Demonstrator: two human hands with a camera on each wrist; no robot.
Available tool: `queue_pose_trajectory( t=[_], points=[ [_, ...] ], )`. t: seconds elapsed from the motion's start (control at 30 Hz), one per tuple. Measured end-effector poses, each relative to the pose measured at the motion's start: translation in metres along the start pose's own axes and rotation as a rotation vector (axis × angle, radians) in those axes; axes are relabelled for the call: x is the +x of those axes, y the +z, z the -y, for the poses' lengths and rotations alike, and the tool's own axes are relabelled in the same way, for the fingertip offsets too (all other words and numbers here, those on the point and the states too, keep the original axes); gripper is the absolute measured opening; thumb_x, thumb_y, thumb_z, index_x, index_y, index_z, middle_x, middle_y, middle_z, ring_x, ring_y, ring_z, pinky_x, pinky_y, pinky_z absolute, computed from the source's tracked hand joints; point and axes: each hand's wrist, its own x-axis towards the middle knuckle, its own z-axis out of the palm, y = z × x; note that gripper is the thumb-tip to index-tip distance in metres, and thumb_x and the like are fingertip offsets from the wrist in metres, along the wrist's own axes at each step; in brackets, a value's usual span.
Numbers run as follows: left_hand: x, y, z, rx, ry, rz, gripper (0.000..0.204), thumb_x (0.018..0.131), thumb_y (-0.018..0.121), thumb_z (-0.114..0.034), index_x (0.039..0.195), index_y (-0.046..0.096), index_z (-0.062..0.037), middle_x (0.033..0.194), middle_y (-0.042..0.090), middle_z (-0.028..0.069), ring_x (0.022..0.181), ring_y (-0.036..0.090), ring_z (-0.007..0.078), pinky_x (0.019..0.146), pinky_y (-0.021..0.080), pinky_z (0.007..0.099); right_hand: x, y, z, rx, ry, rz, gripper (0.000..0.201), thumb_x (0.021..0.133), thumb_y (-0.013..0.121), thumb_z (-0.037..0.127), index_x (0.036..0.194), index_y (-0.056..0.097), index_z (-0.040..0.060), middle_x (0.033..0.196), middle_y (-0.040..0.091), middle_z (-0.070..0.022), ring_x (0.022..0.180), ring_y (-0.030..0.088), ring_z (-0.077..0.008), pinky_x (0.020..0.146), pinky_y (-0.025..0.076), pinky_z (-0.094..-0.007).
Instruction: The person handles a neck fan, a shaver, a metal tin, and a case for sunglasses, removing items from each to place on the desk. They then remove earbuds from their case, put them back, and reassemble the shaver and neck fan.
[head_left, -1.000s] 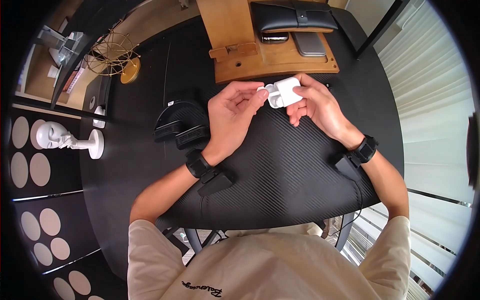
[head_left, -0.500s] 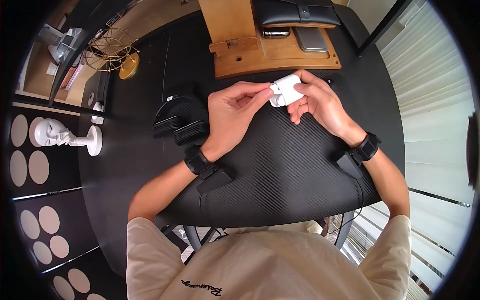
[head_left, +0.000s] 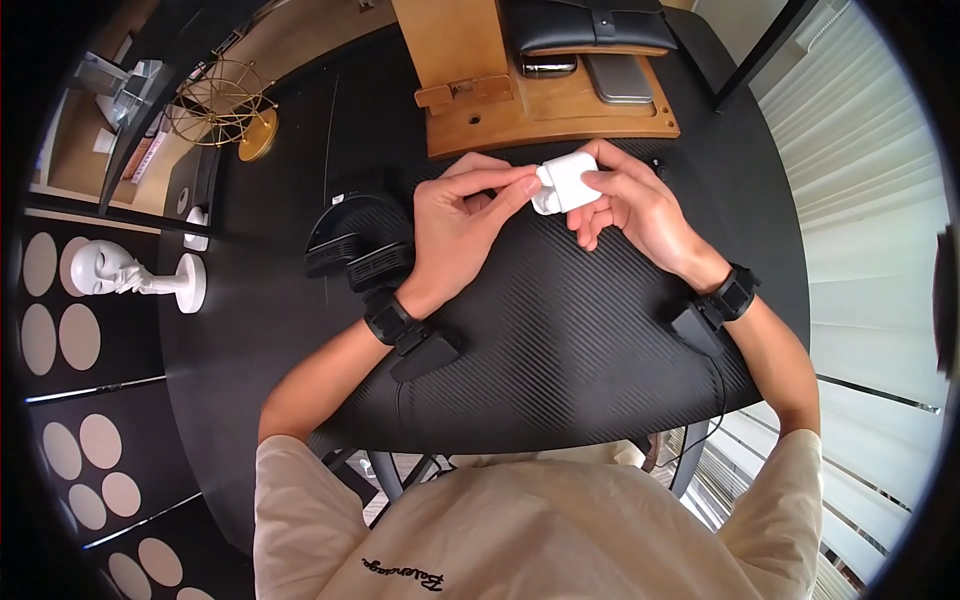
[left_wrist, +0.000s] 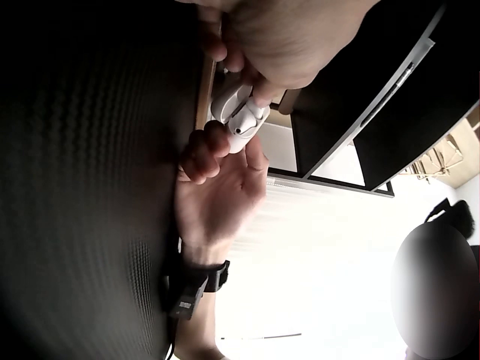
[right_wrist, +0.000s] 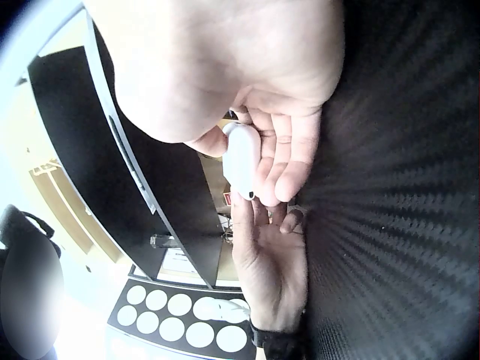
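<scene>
My right hand [head_left: 640, 205] holds a white earbud case [head_left: 574, 182] above the black desk, thumb on one face and fingers behind it. The lid stands flipped up, as the left wrist view shows, and a white earbud [left_wrist: 249, 118] with a dark spot sits at the case's mouth. From the left, my left hand [head_left: 460, 225] pinches at an earbud [head_left: 543, 175] with thumb and index finger, fingertips right at the case's edge. Its other fingers are bent behind. In the right wrist view the case [right_wrist: 241, 161] hides most of this contact.
Behind the hands, a wooden stand [head_left: 550, 125] carries a black leather pouch [head_left: 595, 28] and a grey flat case [head_left: 620, 78]. A black ribbed device [head_left: 360, 240] lies beside the left forearm. Farther left are a gold wire ornament [head_left: 220, 105] and a white head figurine [head_left: 105, 268].
The earbud in my left fingers has moved right, from outside the case to its mouth. Over the last half second the left fingertips drew back very slightly; the right hand keeps its grip.
</scene>
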Motion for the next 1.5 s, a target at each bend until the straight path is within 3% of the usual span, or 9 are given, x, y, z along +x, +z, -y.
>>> queue_pose_trajectory(
  t=[0.1, 0.2, 0.3, 0.7, 0.77, 0.9, 0.97, 1.13, 1.5],
  points=[
    [0.002, 0.003, -0.006, 0.072, 0.023, -0.024, 0.024, 0.092, 0.070, -0.005, 0.115, 0.072, 0.0012, 0.099, 0.068, 0.0074, 0.088, 0.064, 0.0111, 0.068, 0.051, 0.0214, 0.000, 0.001, 0.002, 0.038, -0.003, -0.025, 0.024, 0.102, 0.046, 0.023, 0.108, 0.051, 0.0006, 0.085, 0.065, -0.0154, 0.065, 0.065, -0.0189, 0.064, 0.055, -0.0304],
    [0.002, 0.004, -0.007, -0.140, -0.094, -0.074, 0.030, 0.099, 0.060, -0.008, 0.126, 0.064, 0.0027, 0.104, 0.069, 0.0096, 0.090, 0.066, 0.0143, 0.069, 0.053, 0.0237, 0.002, -0.004, 0.000, 0.110, -0.014, -0.035, 0.028, 0.102, 0.044, 0.024, 0.113, 0.051, -0.0009, 0.087, 0.064, -0.0161, 0.066, 0.065, -0.0190, 0.065, 0.055, -0.0311],
    [0.002, -0.004, -0.003, -0.133, -0.150, 0.113, 0.034, 0.103, 0.051, -0.010, 0.132, 0.058, 0.0041, 0.105, 0.070, 0.0113, 0.090, 0.067, 0.0161, 0.069, 0.053, 0.0255, 0.001, -0.005, 0.000, 0.117, -0.017, -0.019, 0.034, 0.103, 0.040, 0.026, 0.119, 0.051, -0.0025, 0.088, 0.064, -0.0164, 0.068, 0.065, -0.0190, 0.066, 0.054, -0.0318],
    [0.001, -0.004, 0.001, -0.134, -0.064, 0.101, 0.023, 0.091, 0.053, 0.008, 0.101, 0.073, 0.0026, 0.091, 0.070, 0.0071, 0.082, 0.065, 0.0123, 0.066, 0.051, 0.0243, 0.003, -0.002, -0.001, 0.077, 0.001, -0.074, 0.025, 0.104, 0.045, 0.022, 0.113, 0.050, -0.0004, 0.087, 0.064, -0.0148, 0.067, 0.065, -0.0173, 0.064, 0.055, -0.0309],
    [0.001, -0.007, 0.003, -0.121, -0.063, 0.171, 0.019, 0.090, 0.054, 0.007, 0.090, 0.072, 0.0023, 0.090, 0.069, 0.0052, 0.078, 0.064, 0.0110, 0.065, 0.049, 0.0233, 0.002, -0.001, 0.001, 0.084, -0.004, -0.079, 0.024, 0.104, 0.046, 0.022, 0.113, 0.050, -0.0002, 0.086, 0.065, -0.0141, 0.066, 0.065, -0.0162, 0.062, 0.055, -0.0298],
    [0.003, -0.009, 0.005, -0.057, -0.053, 0.265, 0.015, 0.090, 0.054, 0.007, 0.089, 0.069, 0.0020, 0.092, 0.069, 0.0049, 0.078, 0.064, 0.0107, 0.065, 0.049, 0.0230, 0.002, -0.001, 0.002, 0.067, -0.004, -0.103, 0.025, 0.104, 0.048, 0.023, 0.112, 0.050, -0.0002, 0.086, 0.065, -0.0137, 0.065, 0.065, -0.0157, 0.062, 0.055, -0.0286],
    [0.002, -0.006, 0.003, -0.099, -0.140, 0.160, 0.007, 0.092, 0.058, 0.002, 0.096, 0.064, 0.0017, 0.093, 0.068, 0.0055, 0.078, 0.064, 0.0099, 0.064, 0.050, 0.0226, 0.002, -0.001, 0.001, 0.067, 0.012, -0.075, 0.025, 0.104, 0.049, 0.024, 0.112, 0.050, 0.0001, 0.084, 0.065, -0.0138, 0.065, 0.065, -0.0156, 0.062, 0.055, -0.0282],
    [0.003, -0.002, -0.010, -0.077, -0.175, 0.108, 0.034, 0.094, 0.070, -0.012, 0.119, 0.053, 0.0023, 0.103, 0.064, 0.0104, 0.080, 0.065, 0.0131, 0.061, 0.051, 0.0240, 0.002, 0.002, 0.000, 0.013, 0.012, -0.030, 0.023, 0.104, 0.050, 0.024, 0.110, 0.051, 0.0014, 0.083, 0.066, -0.0146, 0.065, 0.066, -0.0165, 0.062, 0.055, -0.0285],
    [0.005, -0.003, -0.001, -0.129, -0.156, 0.080, 0.034, 0.094, 0.068, -0.010, 0.122, 0.053, 0.0022, 0.100, 0.065, 0.0078, 0.085, 0.066, 0.0114, 0.062, 0.052, 0.0230, 0.001, -0.001, 0.000, 0.127, -0.031, -0.023, 0.029, 0.103, 0.045, 0.025, 0.115, 0.052, -0.0010, 0.082, 0.065, -0.0138, 0.065, 0.064, -0.0176, 0.063, 0.053, -0.0301]
  ],
)
